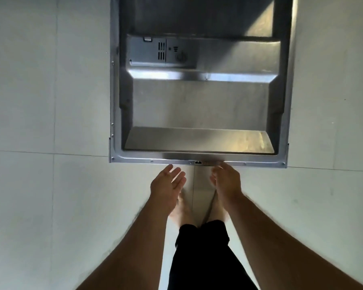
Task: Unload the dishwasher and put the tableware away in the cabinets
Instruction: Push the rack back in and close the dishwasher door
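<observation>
Dishwasher door (pixel 199 105) lies dropped flat at 12 o'clock, steel liner up. Left hand (pixel 167 185) spread, palm up; right hand (pixel 226 181) loosely curled, possibly touching front edge, holding nothing. Door likely stiff, heavy, sprung; lift at front edge centre.

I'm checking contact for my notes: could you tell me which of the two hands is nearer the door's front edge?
The right hand: its fingertips meet the dishwasher door edge, while the left hand hangs just short, palm up.
</observation>
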A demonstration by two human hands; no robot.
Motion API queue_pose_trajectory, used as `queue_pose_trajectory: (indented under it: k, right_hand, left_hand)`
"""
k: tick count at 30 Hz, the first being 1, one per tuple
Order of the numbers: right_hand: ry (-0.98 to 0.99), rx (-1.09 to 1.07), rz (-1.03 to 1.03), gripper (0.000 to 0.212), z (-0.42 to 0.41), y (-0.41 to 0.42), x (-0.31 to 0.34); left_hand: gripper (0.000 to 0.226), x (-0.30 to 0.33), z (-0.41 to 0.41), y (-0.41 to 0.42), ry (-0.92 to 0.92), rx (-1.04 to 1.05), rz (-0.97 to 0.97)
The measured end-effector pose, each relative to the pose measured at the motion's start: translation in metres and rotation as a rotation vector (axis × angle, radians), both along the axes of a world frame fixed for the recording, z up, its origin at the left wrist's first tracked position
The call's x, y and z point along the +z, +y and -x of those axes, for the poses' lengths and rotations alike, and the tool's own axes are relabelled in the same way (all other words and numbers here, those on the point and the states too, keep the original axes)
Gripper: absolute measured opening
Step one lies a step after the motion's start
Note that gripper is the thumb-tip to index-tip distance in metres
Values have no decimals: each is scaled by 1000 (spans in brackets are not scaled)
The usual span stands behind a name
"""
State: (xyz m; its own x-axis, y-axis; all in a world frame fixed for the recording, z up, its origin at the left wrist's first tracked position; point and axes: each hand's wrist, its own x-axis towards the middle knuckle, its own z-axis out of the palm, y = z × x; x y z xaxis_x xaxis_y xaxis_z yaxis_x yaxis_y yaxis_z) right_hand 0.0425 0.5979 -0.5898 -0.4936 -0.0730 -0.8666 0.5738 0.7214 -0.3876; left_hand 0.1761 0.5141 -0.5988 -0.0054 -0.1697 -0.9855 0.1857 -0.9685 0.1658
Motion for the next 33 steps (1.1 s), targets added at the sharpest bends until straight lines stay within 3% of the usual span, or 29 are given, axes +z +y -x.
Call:
queue_pose_trajectory:
  k: [2,4,7,12,22,25,27,30,33]
  right_hand:
    - [-159,-319,22,24,1,0,-13]
    - [-165,-504,25,30,4,1,-27]
    - [-224,-763,73,17,9,-1,-41]
    - [-224,-751,115,22,22,1,-63]
    - [-260,-877,270,26,33,23,-76]
    - [-284,-963,338,19,31,37,-48]
    - [-313,-1014,378,37,32,46,-17]
    - [-316,-1003,374,48,37,43,47]
    - [-294,-907,386,42,51,28,137]
  left_hand:
    - [34,-12,3,4,-14,61,-10]
    - [37,-26,8,5,-45,94,-17]
    - [29,-49,19,4,-45,165,19]
    - [13,-68,35,7,-136,77,25]
    - [29,-85,37,9,-54,10,155]
    - [28,-60,32,13,-2,97,141]
    - [25,-22,34,14,26,155,138]
    - [16,45,37,11,37,174,155]
    - [22,138,49,-3,41,186,188]
